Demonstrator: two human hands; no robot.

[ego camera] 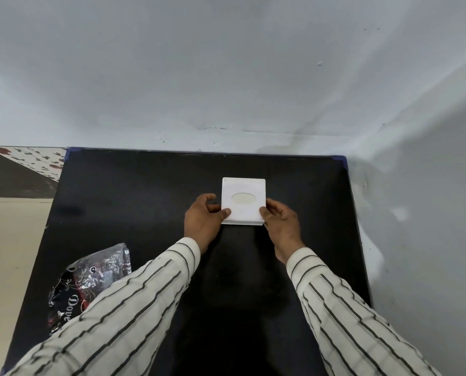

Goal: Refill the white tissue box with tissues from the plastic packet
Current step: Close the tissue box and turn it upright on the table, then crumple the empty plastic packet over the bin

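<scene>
The desk [134,213] is a wide dark slab pushed into a corner, its far edge against the back wall [226,77] and its right edge running close along the side wall [430,213]. Most of its top is bare, so there is plenty of room in the middle and to the left for lifting and turning things; the right side is the tight one

The plastic packet [90,278] lies near the desk's left edge, crinkled and partly hidden under the left sleeve, well apart from the box. Whether it has been opened cannot be told

The white tissue box [243,200] sits flat toward the far middle of the desk, oval slot facing up, with no tissue showing through it. The left hand [203,219] grips its left side, thumb on the top face, and the right hand [280,221] clasps the right near corner, so both hands are closed on the box

This looks like the opening step: the box is held but not yet opened. The next move likely calls for lifting or turning it to find the lid or base, keeping clear of the right wall
</scene>
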